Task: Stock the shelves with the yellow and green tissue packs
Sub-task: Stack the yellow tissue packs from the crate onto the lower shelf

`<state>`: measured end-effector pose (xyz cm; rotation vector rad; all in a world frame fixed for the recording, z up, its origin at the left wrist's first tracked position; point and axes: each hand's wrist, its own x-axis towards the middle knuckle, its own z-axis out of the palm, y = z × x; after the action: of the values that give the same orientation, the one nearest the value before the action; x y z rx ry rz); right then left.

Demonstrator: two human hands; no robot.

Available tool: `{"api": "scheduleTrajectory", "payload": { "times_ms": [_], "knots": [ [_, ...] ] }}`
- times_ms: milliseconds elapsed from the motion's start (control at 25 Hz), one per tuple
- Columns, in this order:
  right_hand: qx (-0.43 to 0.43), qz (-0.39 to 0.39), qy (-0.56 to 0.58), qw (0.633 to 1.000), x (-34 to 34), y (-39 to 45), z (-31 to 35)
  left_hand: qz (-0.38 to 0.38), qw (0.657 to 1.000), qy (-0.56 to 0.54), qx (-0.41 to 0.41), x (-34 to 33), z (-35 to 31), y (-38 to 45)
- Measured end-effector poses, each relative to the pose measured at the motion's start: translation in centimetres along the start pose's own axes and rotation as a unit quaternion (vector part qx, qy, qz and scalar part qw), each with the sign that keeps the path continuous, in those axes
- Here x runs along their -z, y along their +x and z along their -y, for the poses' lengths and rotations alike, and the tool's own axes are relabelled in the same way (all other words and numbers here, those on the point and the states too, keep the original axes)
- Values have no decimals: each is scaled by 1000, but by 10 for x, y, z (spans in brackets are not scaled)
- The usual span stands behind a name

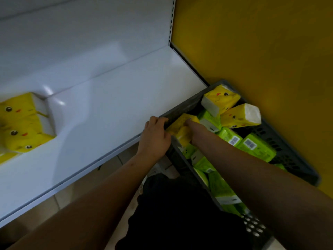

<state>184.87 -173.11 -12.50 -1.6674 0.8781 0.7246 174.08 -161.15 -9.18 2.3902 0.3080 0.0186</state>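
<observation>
A dark grey crate (182, 108) stands to the right of the white shelf (111, 112), filled with yellow and green tissue packs. My right hand (195, 129) reaches into it and grips a yellow pack (182, 129) near the crate's left wall; its fingers are mostly hidden behind the pack. My left hand (155, 136) holds the crate's left rim, fingers curled over the edge. Two more yellow packs (220, 99) lie on top at the crate's far end, and several green packs (252, 144) lie below them. Yellow packs (21, 123) with cartoon faces sit on the shelf at the left.
A yellow wall (261, 42) rises behind and to the right of the crate. The shelf's white back panel (81, 37) has a slotted upright at its right end. Tiled floor (126, 157) shows below the shelf edge. Dark clothing fills the bottom centre.
</observation>
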Motion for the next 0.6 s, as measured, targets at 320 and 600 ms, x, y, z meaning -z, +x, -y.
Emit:
{"api": "scheduleTrajectory", "payload": {
  "times_ms": [320, 600],
  "knots": [
    [621, -95, -342, 699, 20, -143, 14, 61, 740, -603, 291, 104, -77, -4],
    [600, 234, -266, 717, -44, -225, 29, -122, 705, -605, 349, 205, -1, -49]
  ]
}}
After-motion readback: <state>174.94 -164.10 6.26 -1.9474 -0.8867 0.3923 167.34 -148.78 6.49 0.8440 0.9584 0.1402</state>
